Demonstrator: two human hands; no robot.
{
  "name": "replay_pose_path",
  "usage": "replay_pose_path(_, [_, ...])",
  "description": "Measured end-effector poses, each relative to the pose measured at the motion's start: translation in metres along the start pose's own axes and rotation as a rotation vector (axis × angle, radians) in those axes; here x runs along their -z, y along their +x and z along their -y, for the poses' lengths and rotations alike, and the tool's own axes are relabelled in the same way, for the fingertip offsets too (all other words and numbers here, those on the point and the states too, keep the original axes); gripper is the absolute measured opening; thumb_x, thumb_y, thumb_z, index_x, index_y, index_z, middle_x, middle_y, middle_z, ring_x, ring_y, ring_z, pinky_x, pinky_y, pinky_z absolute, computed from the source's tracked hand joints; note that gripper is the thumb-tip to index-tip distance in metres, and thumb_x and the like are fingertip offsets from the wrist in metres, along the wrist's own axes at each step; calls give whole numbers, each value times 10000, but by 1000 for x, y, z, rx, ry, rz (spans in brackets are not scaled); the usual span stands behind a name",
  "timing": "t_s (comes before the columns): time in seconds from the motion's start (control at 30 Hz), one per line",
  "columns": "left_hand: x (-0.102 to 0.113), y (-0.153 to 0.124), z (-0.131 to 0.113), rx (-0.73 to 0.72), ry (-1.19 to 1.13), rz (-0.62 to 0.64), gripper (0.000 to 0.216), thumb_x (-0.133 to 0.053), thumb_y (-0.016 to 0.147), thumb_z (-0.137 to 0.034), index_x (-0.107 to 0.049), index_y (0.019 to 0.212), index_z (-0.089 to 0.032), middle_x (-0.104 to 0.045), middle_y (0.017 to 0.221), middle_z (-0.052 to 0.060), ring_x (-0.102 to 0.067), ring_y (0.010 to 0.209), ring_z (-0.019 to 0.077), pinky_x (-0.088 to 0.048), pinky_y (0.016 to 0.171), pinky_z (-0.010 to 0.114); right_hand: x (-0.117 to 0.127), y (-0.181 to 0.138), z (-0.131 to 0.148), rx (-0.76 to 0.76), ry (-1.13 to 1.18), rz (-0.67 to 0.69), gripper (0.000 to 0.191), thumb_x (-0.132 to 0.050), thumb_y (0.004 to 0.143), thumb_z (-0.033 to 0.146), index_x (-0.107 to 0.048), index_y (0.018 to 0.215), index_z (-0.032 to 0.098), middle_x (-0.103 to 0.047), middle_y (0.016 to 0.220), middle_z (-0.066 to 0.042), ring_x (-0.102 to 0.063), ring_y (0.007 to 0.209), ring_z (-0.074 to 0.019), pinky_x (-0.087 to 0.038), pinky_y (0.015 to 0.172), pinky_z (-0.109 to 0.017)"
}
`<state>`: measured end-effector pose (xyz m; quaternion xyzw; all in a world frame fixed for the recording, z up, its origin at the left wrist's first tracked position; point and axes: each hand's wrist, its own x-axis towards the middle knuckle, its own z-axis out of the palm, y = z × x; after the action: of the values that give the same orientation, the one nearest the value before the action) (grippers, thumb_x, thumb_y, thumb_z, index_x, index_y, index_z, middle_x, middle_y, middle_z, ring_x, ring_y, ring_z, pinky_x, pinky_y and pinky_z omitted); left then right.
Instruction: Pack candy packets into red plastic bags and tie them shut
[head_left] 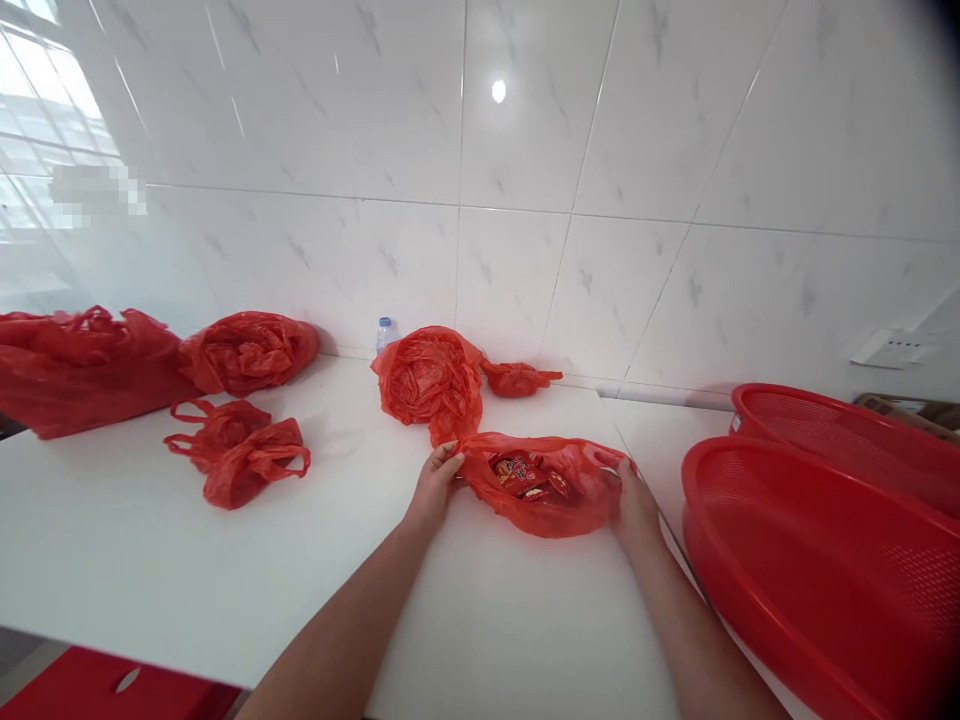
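Bag point(544, 520), translucent red plastic, containing printed red packets point(521, 475); between left hand point(435, 484) and right hand point(636, 502), both gripping its rim.

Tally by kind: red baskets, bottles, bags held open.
Red baskets: 2
Bottles: 1
Bags held open: 1
Total: 4

Left out: the packets in the held bag, which overlap too much to count.
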<state>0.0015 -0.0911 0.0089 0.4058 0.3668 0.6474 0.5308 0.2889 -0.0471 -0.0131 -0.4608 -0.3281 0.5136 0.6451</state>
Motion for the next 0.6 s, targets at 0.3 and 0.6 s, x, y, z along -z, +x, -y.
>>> replay_pose_path(0.3, [6,34,-37,1,57,-42,282,-737,645,-354,-558,734,-155,-569,615,-20,-515,493,79,-409,479,199,-35,1,39,60,-2,-119,400,-557,763,551,-664,857,177,-696,697,-38,-650,602,-180,-503,498,-259])
replay_pose_path(0.6, [-34,89,-169,-303,250,-16,271,-732,630,-338,-537,732,-179,-545,623,-42,-493,514,79,-376,488,201,-113,5,174,459,5,-44,513,-478,797,618,-679,916,161,-650,645,-17,-585,470,-124,-468,498,-256])
